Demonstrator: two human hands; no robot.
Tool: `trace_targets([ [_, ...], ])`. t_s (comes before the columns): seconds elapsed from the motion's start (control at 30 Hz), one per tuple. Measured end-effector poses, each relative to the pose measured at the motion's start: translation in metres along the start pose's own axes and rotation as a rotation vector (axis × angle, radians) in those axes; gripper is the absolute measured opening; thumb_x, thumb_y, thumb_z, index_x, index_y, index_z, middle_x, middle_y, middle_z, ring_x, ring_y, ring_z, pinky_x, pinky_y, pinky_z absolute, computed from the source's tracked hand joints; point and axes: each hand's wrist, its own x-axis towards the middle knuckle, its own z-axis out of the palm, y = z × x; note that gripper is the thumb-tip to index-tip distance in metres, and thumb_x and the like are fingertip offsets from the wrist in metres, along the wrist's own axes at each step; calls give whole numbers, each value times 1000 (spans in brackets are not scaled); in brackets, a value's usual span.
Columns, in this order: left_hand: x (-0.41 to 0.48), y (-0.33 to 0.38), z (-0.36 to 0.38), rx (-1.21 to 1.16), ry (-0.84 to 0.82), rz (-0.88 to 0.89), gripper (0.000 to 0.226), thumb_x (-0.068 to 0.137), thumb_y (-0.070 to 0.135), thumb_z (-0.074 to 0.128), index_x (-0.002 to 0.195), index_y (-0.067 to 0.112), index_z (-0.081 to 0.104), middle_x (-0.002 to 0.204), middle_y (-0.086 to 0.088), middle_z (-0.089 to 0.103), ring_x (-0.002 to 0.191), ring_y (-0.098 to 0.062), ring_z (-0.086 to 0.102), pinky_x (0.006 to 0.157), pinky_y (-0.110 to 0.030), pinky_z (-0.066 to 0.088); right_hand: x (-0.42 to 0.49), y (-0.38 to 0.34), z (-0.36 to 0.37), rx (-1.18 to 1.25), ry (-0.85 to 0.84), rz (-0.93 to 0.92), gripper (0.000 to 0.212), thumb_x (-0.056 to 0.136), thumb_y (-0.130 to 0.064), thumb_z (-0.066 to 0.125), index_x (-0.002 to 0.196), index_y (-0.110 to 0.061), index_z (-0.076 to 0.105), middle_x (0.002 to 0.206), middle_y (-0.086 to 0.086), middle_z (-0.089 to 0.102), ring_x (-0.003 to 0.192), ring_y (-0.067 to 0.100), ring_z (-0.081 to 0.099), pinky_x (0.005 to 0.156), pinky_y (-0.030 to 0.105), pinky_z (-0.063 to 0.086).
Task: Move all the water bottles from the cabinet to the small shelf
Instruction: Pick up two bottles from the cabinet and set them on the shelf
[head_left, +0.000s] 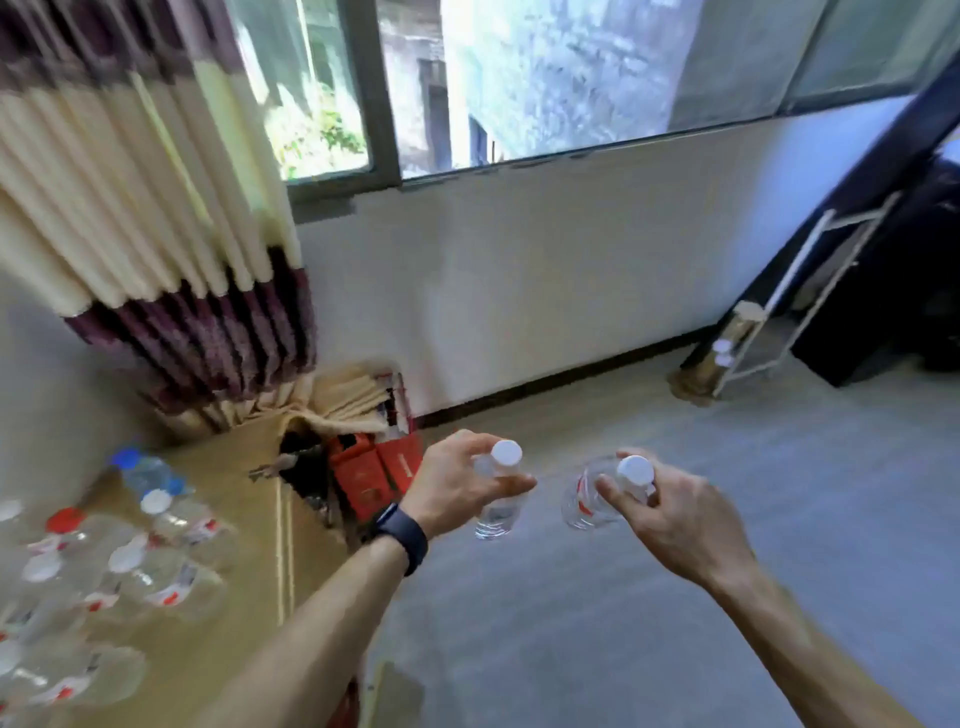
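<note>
Each hand, left hand (457, 480) and right hand (670, 514), grips a white-capped bottle above the floor (675, 597).

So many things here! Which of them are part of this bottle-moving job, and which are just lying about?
Part of the job: left hand, gripping the left bottle; right hand, gripping the right bottle; cabinet bottles on the cabinet; small shelf, far right.
Just lying about: curtain; window; red boxes; wristwatch.
</note>
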Motion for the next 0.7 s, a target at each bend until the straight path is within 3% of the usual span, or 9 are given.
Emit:
trace_targets([
  [0.17,62,132,119,-81,-82,132,27,79,44,77,101,32,68,92,10,71,85,-13,68,77,-30,54,-11,124,-111,4,206,260,38,89,-70,45,93,-34,57,66,-9,53,72,23,50,64,34,36],
  [0.33,103,251,241,-92,-180,282,24,82,44,74,98,31,60,90,12,70,82,-7,67,67,-20,49,-23,243,-205,-36,369,391,37,91,-64,47,101,-29,54,65,-2,55,78,32,61,65,33,34],
  [0.47,130,327,317,-79,-266,369,24,86,44,70,102,32,56,92,13,68,84,-3,66,65,-19,48,-38,317,-265,-6,479,453,35,92,-65,46,107,-33,46,77,-3,65,75,29,61,68,35,44],
  [0.6,165,384,385,-59,-364,437,28,85,45,70,105,31,57,96,11,68,84,-5,66,65,-21,50,-38,378,-308,-24,531,536,37,92,-64,45,109,-31,45,80,-4,66,73,25,60,68,34,44],
  [0.7,197,419,434,-18,-445,495,29,83,48,70,105,34,57,97,9,67,86,-8,65,70,-32,57,-27,421,-331,-64,549,598,40,92,-64,45,112,-29,45,86,-3,66,76,29,59,69,34,41],
])
